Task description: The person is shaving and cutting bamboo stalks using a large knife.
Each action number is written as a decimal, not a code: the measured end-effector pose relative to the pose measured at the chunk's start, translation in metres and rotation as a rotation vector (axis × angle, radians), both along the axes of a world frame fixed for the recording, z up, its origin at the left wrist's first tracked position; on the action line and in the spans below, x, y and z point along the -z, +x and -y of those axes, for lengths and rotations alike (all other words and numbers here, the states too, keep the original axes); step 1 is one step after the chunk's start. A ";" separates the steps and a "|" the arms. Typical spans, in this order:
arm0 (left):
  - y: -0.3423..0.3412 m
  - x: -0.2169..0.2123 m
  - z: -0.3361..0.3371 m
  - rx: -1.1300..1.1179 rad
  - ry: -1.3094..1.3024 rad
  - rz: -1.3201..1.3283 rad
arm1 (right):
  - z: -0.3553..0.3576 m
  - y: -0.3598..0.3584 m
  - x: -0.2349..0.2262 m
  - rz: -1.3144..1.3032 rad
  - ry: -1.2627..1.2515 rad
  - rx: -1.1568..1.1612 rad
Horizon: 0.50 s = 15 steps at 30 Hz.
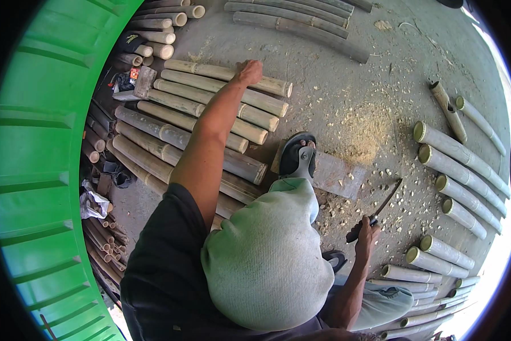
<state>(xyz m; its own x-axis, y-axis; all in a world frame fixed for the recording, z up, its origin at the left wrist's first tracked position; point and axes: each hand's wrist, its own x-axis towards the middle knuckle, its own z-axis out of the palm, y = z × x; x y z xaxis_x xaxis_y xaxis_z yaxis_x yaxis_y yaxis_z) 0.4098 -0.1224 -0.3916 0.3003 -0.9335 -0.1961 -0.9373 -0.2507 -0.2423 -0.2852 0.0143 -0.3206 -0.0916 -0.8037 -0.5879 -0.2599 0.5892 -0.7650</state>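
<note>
The left hand [248, 72] was stretched out and lay curled, fingers pressed together, on the top bamboo pole [228, 74] of the stack [198, 122]; the pole looked stiff, smooth-skinned and fairly heavy, likely to roll, and best gripped mid-length between its nodes. The right hand [367, 234] was closed round the dark handle of a knife [377, 211], blade pointing up and away over the shavings [364, 132]. A grey cap [267, 256] hid the body, and whether the left fingers wrapped the pole could not be told.

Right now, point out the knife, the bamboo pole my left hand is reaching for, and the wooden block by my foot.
knife [387, 199]: head view, middle of the blade.
bamboo pole [210, 71]: head view, upper surface near the left hand [248, 72].
wooden block [338, 175]: head view, flat top.
</note>
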 end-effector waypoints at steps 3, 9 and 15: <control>0.006 0.026 0.000 0.067 -0.088 -0.085 | -0.001 0.008 0.006 0.043 -0.029 -0.038; -0.111 -0.014 0.029 -0.129 -0.246 -0.429 | -0.009 -0.014 0.004 -0.008 -0.036 0.019; -0.105 -0.027 0.026 -0.158 -0.190 -0.422 | -0.004 -0.006 0.005 -0.032 -0.014 -0.015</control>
<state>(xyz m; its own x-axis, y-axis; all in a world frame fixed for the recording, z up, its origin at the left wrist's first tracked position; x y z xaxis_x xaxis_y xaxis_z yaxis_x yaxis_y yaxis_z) 0.3052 -0.1481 -0.3644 0.3722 -0.9139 -0.1621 -0.8906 -0.4009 0.2146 -0.2917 0.0186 -0.3257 -0.0979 -0.8134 -0.5734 -0.2932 0.5742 -0.7644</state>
